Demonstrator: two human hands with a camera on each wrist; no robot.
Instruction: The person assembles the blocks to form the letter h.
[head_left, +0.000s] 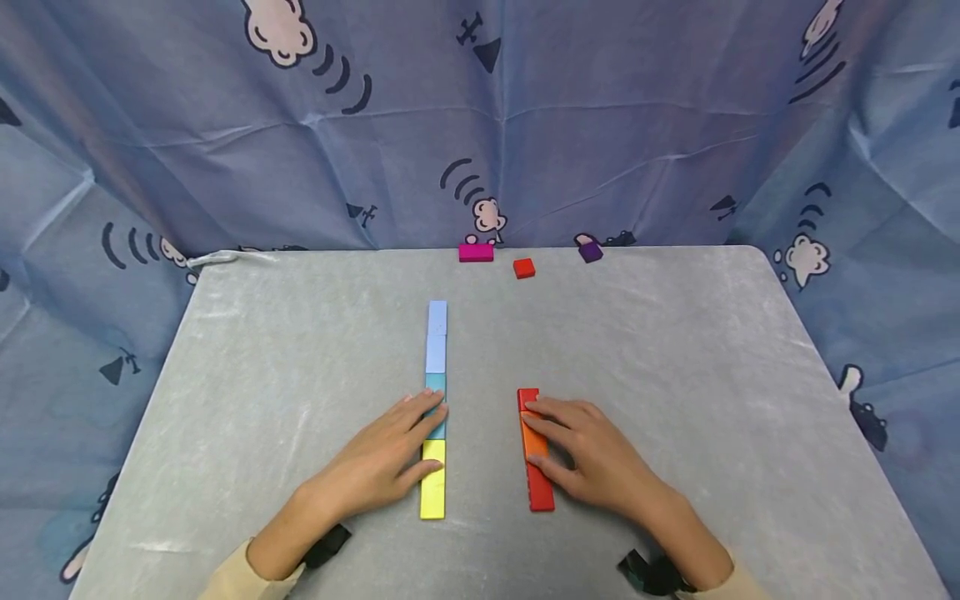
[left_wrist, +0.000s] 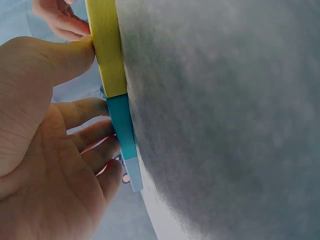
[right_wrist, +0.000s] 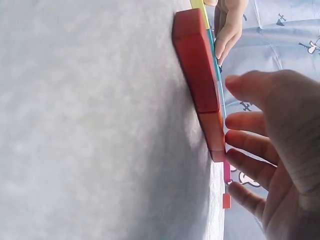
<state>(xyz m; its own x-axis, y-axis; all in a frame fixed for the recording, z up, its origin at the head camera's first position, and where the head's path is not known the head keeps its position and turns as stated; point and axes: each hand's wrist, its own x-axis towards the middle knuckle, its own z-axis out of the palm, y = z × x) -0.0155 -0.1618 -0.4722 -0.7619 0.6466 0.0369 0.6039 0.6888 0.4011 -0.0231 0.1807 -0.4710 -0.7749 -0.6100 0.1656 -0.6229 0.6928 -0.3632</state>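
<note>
A straight row of flat blocks runs away from me left of centre: yellow [head_left: 432,503], teal [head_left: 435,382] and light blue [head_left: 437,352] at the far end. My left hand [head_left: 375,458] lies over its near half, fingertips on the teal part and thumb on the yellow. A shorter row sits to the right, slightly slanted: a red block [head_left: 542,493] nearest, orange [head_left: 535,448] in the middle, a small red block [head_left: 528,396] farthest. My right hand [head_left: 600,458] rests at this row with fingers extended, fingertips over the orange block and thumb beside it.
Toward the back edge of the grey cloth-covered table [head_left: 315,350] lie a magenta block [head_left: 476,253], a small orange-red block [head_left: 524,268] and a purple block [head_left: 591,252]. A blue patterned curtain [head_left: 420,75] hangs behind and along both sides.
</note>
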